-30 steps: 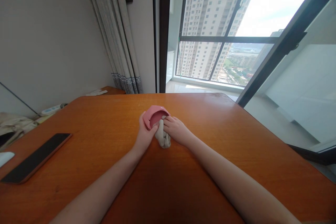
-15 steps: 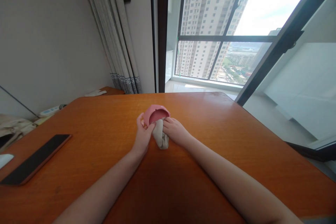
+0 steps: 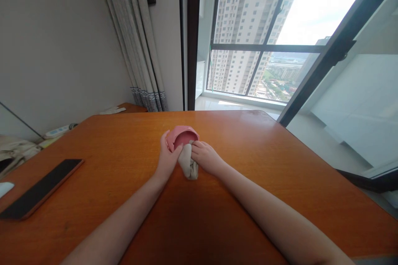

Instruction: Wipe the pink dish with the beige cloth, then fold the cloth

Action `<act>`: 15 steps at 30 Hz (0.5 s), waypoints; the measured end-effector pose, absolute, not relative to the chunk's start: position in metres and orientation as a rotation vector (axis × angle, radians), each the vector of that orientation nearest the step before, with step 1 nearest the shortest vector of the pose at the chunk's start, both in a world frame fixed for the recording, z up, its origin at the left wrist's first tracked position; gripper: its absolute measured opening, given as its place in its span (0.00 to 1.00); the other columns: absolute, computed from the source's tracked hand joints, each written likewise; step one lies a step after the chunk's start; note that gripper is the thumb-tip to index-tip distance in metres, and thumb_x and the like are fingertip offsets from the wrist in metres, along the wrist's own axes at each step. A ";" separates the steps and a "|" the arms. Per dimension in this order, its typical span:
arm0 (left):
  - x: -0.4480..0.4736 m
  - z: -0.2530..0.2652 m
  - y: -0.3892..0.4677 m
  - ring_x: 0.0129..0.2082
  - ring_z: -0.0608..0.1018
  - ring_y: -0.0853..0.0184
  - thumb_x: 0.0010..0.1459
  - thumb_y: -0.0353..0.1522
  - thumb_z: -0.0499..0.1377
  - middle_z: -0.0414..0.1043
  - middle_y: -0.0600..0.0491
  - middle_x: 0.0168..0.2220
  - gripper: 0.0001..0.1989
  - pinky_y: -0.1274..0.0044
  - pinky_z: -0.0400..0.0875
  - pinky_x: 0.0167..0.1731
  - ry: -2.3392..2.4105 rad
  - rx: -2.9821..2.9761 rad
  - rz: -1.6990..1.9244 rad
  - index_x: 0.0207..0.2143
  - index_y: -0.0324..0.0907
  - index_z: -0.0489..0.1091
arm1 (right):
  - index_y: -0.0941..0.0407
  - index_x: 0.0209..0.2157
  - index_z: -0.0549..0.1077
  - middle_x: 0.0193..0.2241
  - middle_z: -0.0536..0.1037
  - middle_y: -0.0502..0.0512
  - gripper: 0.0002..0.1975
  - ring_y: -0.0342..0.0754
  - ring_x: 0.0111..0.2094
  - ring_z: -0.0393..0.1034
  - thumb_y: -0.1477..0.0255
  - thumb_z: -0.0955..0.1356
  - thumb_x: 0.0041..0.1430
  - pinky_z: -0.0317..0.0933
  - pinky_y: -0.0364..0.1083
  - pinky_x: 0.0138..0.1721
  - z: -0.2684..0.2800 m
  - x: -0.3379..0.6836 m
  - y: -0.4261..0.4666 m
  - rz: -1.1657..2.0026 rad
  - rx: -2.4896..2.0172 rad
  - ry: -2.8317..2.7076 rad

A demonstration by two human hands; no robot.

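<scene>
A pink bowl-like vessel (image 3: 183, 129) is tilted on its side over the middle of the table, its round opening facing me. My left hand (image 3: 167, 157) grips its left side, fingers behind and thumb at the lower rim. A pale grey cloth (image 3: 188, 165) hangs from the lower rim of the opening. My right hand (image 3: 207, 156) is closed on the top of this cloth at the rim's right side; its fingertips are partly hidden.
The brown wooden table (image 3: 124, 140) spreads out in front of me. A long black flat object (image 3: 43, 188) lies at the left, with part of a white object (image 3: 4, 188) beside it. Beyond stand a grey curtain (image 3: 133, 41) and a window (image 3: 264, 45).
The pink vessel has turned a little and shifted slightly left and down, with both hands and the cloth. Both hands keep their hold.
</scene>
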State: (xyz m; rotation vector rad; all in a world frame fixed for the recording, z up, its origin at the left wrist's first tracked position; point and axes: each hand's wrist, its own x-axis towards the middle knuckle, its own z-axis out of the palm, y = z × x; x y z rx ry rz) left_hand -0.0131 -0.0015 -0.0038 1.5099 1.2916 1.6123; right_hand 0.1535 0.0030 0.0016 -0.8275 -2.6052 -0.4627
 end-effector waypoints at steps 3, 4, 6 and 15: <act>-0.013 -0.014 0.004 0.45 0.69 0.65 0.48 0.30 0.56 0.66 0.52 0.44 0.19 0.73 0.61 0.49 1.280 1.372 1.592 0.45 0.43 0.61 | 0.57 0.35 0.72 0.34 0.74 0.55 0.05 0.48 0.40 0.62 0.74 0.64 0.59 0.59 0.46 0.39 0.001 0.150 0.000 -0.342 -0.787 -2.566; -0.014 -0.016 0.006 0.42 0.69 0.66 0.48 0.30 0.56 0.67 0.53 0.40 0.15 0.73 0.62 0.46 1.279 1.328 1.564 0.41 0.43 0.63 | 0.57 0.37 0.71 0.34 0.74 0.55 0.05 0.48 0.39 0.63 0.73 0.64 0.60 0.60 0.46 0.40 0.000 0.150 0.000 -0.285 -0.755 -2.541; -0.018 -0.018 0.010 0.36 0.69 0.67 0.48 0.32 0.55 0.66 0.55 0.34 0.10 0.75 0.65 0.40 1.280 1.181 1.502 0.35 0.41 0.65 | 0.55 0.43 0.69 0.37 0.74 0.55 0.09 0.47 0.39 0.65 0.72 0.63 0.60 0.61 0.46 0.42 -0.001 0.151 -0.002 -0.177 -0.698 -2.396; -0.009 -0.012 0.004 0.33 0.74 0.65 0.45 0.34 0.59 0.70 0.51 0.35 0.16 0.74 0.71 0.28 1.072 0.734 1.317 0.38 0.40 0.65 | 0.52 0.58 0.59 0.55 0.62 0.62 0.28 0.54 0.48 0.62 0.76 0.63 0.55 0.59 0.52 0.47 0.008 0.167 0.002 -0.316 -1.208 -2.085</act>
